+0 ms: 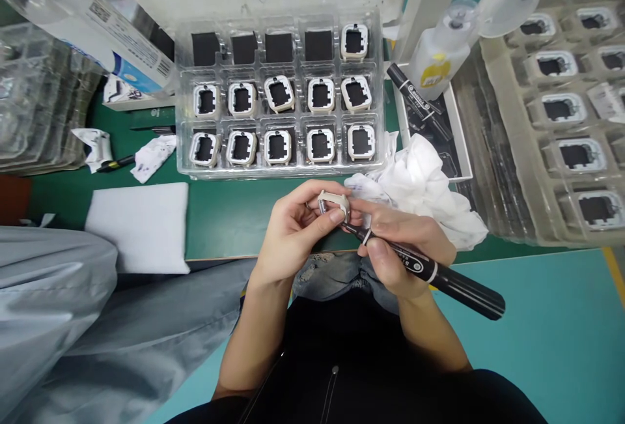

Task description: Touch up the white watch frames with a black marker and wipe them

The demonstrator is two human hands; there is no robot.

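Observation:
My left hand (297, 228) grips a small beige watch case (334, 201) between thumb and fingers, tilted up off the bench. In my right hand (405, 241) is a black marker pen (424, 268), held so its tip meets the near lower side of the case. Whether the tip leaves a mark is hidden by my fingers. Just beyond my hands lies a clear plastic tray (280, 173), with similar white cases (319, 146) in many pockets. Four-sided black pads show in the back row's pockets without cases.
Crumpled white cloth (424, 189) lies right of my hands, near a shallow box (461, 144) and a squeeze bottle (439, 53). More filled trays (532, 209) are stacked at right. At left are a foam sheet (139, 225), a large plastic bottle (112, 33) and stacked trays (43, 105).

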